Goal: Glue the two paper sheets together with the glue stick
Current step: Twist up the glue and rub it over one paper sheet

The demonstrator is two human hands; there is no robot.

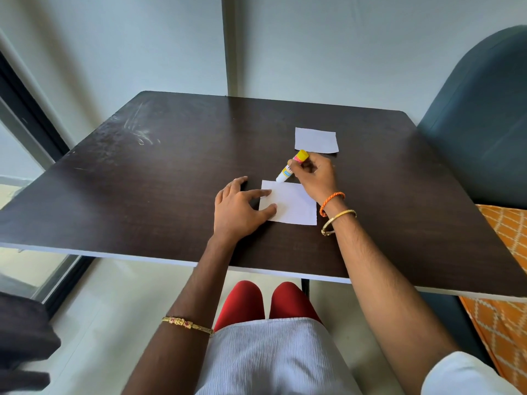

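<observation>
Dark table (171, 178), near paper sheet (293, 206), far paper sheet (316, 140)

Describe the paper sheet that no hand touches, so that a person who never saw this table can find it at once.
Start at the dark table and look toward its far right part, near the wall. A small white far sheet lies flat there, just beyond the right hand that holds the glue stick. Unlike the near sheet, pressed by the left hand, nothing rests on it.
</observation>
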